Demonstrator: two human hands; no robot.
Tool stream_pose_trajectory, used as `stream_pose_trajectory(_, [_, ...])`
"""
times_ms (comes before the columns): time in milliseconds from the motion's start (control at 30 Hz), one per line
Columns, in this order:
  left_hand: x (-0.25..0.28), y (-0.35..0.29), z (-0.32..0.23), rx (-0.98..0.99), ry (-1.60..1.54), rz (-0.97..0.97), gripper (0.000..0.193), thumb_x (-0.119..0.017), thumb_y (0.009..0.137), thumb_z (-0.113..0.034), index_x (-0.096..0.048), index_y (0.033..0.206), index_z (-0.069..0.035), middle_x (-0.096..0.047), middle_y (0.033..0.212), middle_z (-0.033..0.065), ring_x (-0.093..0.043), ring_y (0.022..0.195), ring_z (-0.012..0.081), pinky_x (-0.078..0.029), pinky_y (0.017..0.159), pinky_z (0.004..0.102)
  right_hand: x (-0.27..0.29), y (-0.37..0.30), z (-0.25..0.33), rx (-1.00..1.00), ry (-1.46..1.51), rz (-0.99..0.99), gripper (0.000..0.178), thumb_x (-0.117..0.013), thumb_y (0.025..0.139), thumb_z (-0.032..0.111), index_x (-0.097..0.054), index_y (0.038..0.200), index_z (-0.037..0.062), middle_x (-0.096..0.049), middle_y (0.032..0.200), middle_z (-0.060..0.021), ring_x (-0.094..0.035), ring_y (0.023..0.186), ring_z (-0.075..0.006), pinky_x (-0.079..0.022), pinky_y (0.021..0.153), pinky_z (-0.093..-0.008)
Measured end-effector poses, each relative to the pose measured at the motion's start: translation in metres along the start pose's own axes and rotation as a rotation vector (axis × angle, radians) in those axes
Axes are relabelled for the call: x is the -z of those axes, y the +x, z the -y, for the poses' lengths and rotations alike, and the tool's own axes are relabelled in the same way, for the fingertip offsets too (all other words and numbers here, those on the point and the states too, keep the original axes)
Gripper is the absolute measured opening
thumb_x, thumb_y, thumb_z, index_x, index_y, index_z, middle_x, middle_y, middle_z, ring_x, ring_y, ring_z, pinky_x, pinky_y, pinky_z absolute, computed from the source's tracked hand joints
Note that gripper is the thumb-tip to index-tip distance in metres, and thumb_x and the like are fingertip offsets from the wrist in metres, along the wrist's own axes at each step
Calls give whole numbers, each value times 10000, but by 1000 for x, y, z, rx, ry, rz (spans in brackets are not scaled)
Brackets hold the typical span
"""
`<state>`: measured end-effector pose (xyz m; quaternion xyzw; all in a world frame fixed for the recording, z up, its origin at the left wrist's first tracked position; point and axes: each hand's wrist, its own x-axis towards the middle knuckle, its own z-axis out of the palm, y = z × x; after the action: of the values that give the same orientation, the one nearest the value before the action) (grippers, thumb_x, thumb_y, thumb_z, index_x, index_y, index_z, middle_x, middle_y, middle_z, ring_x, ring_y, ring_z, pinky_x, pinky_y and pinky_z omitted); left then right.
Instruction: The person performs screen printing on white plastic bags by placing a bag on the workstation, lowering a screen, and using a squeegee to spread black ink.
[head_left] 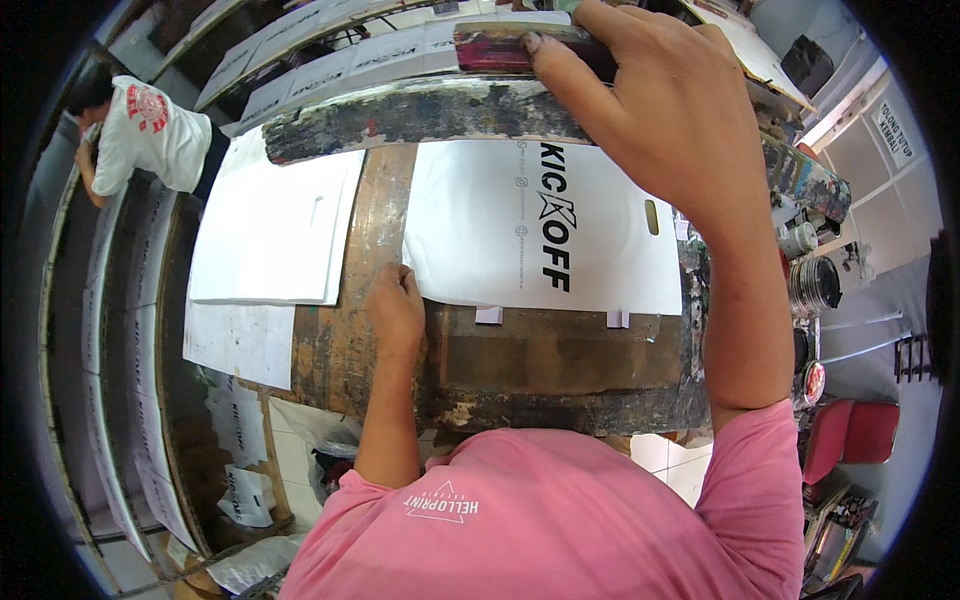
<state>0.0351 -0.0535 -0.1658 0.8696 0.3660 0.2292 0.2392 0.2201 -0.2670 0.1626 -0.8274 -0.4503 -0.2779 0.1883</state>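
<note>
A white plastic bag [470,220] with bold black print and an oval handle hole lies flat on the worn wooden printing board. My left hand [395,305] is closed at its near left corner, fingers pinching the edge. Up at the far side, my right hand [665,110] grips a paint-stained squeegee [490,48], its thumb pressed on the block; the other fingers are partly hidden. Just below the squeegee, the paint-caked bar of a screen frame [420,115] crosses above the bag's far edge. Small pale tabs [488,316] sit along the bag's near edge.
A stack of blank white bags [270,235] lies to the left. Drying racks [145,350] with printed sheets stand at far left and back. Another person [160,130] in a white shirt bends at the left racks. Paint cans [815,285] and a red chair [850,440] are at right.
</note>
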Motion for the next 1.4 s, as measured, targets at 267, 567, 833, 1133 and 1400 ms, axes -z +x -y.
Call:
stream_pose_trajectory(267, [17,3,-36,-122,-100,-118,247,-682,1009,-72,-701,1242,10,-743,1030,179,-737,928,334,-565,789,442,-5,7,5,-15,3,-58,437,-609,943,388,-678,754,0,-655,695,-149,-627,671,-304,-483,805,-470])
stream_pose_trajectory(567, [66,67,-74,48,-750,-128,270,-730,1002,-51,-706,1252,49,-711,874,93,-703,714,137,-604,632,271,-15,11,-10,37,28,-71,404,-645,929,357,-692,780,-15,-671,692,-162,-663,637,-305,-522,650,-435])
stream_pose_trajectory(833, [97,49,39,232,-729,-106,371,-764,994,-94,-670,1314,69,-698,894,55,-690,735,110,-580,633,238,-11,12,-10,70,47,-73,442,-672,918,376,-664,713,-15,-650,673,-190,-662,638,-354,-531,660,-446])
stream_pose_trajectory(1133, [195,114,213,365,-453,27,383,-818,950,-122,-726,1302,-2,-644,817,-35,-578,676,51,-492,597,218,-18,2,-12,108,17,-123,402,-681,949,404,-730,974,6,-679,819,-198,-664,765,-395,-514,772,-482])
stream_pose_trajectory(1400, [250,176,301,159,-182,-22,310,-801,931,-117,-778,1223,-17,-673,824,-18,-569,675,52,-448,585,245,-28,-6,-20,123,-43,-132,472,-690,966,425,-768,1140,-7,-708,904,-188,-678,849,-399,-512,826,-495])
